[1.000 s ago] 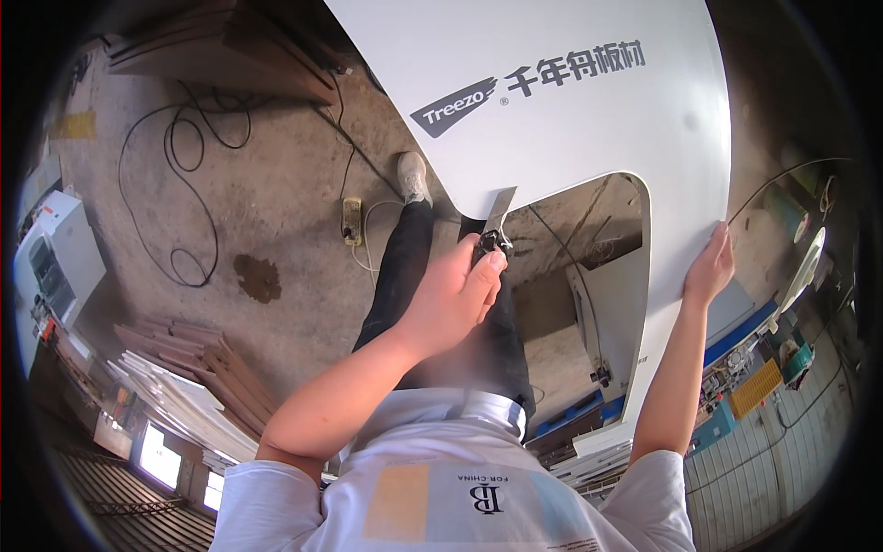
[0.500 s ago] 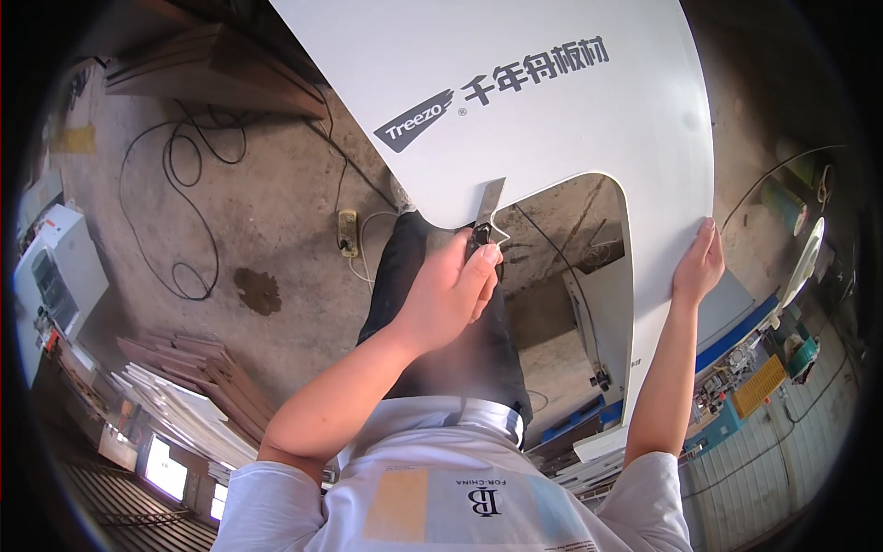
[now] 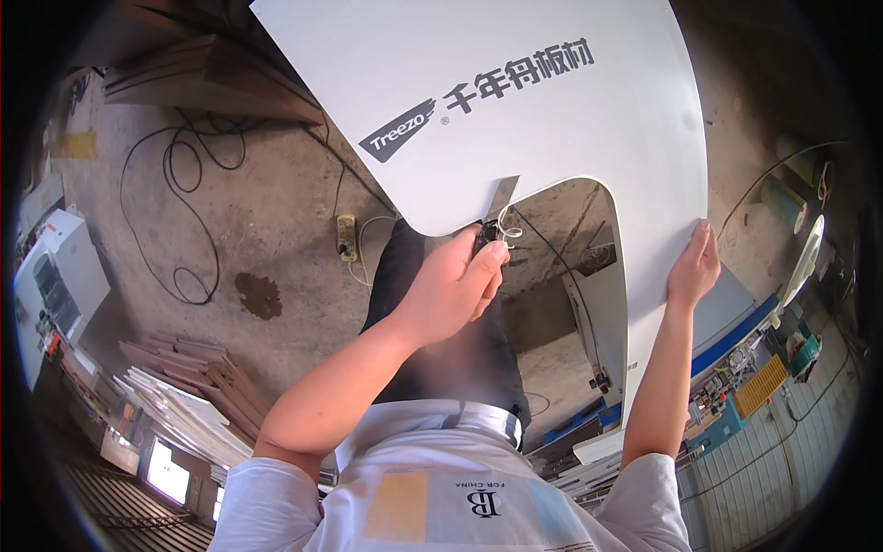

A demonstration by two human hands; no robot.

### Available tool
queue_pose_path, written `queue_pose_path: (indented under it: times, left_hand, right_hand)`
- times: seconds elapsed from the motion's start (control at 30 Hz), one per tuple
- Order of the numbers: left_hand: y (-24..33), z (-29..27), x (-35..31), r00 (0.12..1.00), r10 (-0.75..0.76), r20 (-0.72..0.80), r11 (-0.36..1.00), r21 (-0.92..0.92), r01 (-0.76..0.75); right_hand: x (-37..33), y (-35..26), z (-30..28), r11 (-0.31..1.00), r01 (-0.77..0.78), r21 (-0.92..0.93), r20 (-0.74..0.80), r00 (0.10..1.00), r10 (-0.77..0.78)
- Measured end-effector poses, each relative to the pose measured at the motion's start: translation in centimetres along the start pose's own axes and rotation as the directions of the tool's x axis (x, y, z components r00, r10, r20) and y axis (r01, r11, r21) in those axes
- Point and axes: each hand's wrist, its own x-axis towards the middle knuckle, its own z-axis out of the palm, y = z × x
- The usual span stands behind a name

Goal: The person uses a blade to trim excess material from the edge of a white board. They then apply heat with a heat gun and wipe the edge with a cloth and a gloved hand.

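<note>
Rough grey-brown concrete makes the floor [image 3: 303, 207] of this workshop, and a dark stain [image 3: 258, 294] marks it on the left side. Near the stain I see a black cable [image 3: 217, 262] lying in loose loops, and closer to the person's leg [image 3: 391, 276], a yellowish power strip [image 3: 346, 237]. Brown panels [image 3: 207, 78] are at the upper left. Lower on this side lies a pile of brown boards [image 3: 189, 361], and just beside it a heap of white strips [image 3: 175, 402]. Strong light comes through a window [image 3: 167, 476] at the lower left. At the lower right stands a pale wall [image 3: 768, 460] with straight lines, and near it I notice a yellow tray [image 3: 761, 386].

Before the person is a large white board [image 3: 635, 120] with dark printing and a smooth, deep cutout in its near edge. The left hand [image 3: 460, 285] has its fingers closed firmly around the black handle of a knife [image 3: 480, 237]. The flat metal blade [image 3: 502, 196] lies across the board's edge, at the left part of the cutout, and a thin white curl [image 3: 509, 224] hangs just beside it. The right hand [image 3: 696, 265] touches the board's outer right edge; its underside is hidden, so I cannot tell whether it is clamped there.
</note>
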Motion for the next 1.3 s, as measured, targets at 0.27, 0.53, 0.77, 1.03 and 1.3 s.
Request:
queue_pose_path:
  times: [0.27, 0.53, 0.77, 1.03, 1.3]
  left_hand:
    - [0.7, 1.0, 0.6, 0.998, -0.039, -0.040, 0.999, 0.025, 0.040]
    - [0.9, 1.1, 1.5, 0.999, -0.030, -0.018, 0.999, 0.043, 0.031]
    - [0.9, 1.4, 2.0, 1.000, -0.003, -0.008, 0.998, 0.064, 0.003]
    - [1.8, 1.9, 2.7, 1.000, -0.014, 0.013, 0.995, 0.101, 0.013]
    - [2.2, 2.3, 3.2, 0.998, -0.053, 0.017, 0.995, 0.087, 0.051]
  right_hand:
    - [-0.1, -0.3, -0.1, 0.998, -0.029, 0.051, 0.032, 0.999, 0.028]
    - [0.0, -0.2, 0.0, 0.998, -0.005, 0.066, 0.009, 1.000, 0.005]
    - [0.0, -0.4, 0.0, 0.997, 0.041, 0.069, -0.004, 0.999, -0.041]
    - [-0.1, -0.5, -0.3, 0.998, 0.017, 0.053, 0.028, 0.999, -0.018]
    - [0.0, 0.0, -0.4, 0.997, -0.008, 0.074, 0.060, 0.998, 0.003]
